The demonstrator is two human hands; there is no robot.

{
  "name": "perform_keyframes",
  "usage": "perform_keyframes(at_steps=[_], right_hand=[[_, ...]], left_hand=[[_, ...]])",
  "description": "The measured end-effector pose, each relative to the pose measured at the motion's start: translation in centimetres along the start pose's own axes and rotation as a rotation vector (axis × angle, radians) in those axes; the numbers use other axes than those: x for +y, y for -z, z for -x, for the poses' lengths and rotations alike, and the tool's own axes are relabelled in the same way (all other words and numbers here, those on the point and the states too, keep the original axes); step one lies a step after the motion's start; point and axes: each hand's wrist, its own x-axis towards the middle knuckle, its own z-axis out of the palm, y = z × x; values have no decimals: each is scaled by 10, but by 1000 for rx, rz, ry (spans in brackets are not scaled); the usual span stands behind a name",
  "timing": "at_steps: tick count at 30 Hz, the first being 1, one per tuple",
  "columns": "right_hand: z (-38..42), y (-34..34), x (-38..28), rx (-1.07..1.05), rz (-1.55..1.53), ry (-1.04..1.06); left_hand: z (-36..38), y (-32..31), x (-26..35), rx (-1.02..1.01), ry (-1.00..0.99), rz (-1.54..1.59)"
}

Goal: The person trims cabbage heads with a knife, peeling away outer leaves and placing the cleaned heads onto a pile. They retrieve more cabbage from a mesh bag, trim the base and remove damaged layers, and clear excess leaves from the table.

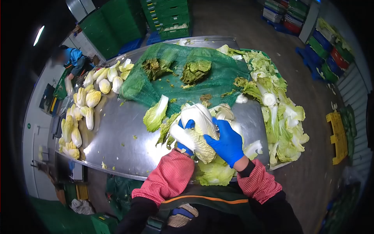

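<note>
A pale Chinese cabbage (200, 130) is held over the steel table in front of me, its white base pointing away. My left hand (186, 136), in a blue glove, grips it from the left and is partly hidden behind a loosened outer leaf. From the right, my blue-gloved right hand (227, 141) presses its fingers against the leaves; whether it also holds something small cannot be made out. Loose leaves lie around the cabbage, among them a green-edged leaf (156, 114) to the left and one (215, 171) beneath my hands.
A green mesh sack (171, 87) with wilted brown leaves covers the table's far part. Trimmed cabbages (93, 98) line the left side of the steel table (120, 136). Discarded leaves (286, 115) are heaped on the right. Another person (74, 58) stands at the far left.
</note>
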Motion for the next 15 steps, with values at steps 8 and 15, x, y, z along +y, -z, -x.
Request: perform_keyframes(at_steps=[8, 15], right_hand=[[-3, 24, 30, -167, -130, -245], [-15, 15, 33, -303, -186, -239]], left_hand=[[12, -12, 14, 26, -80, -307], [-3, 57, -36, -14, 256, 496]])
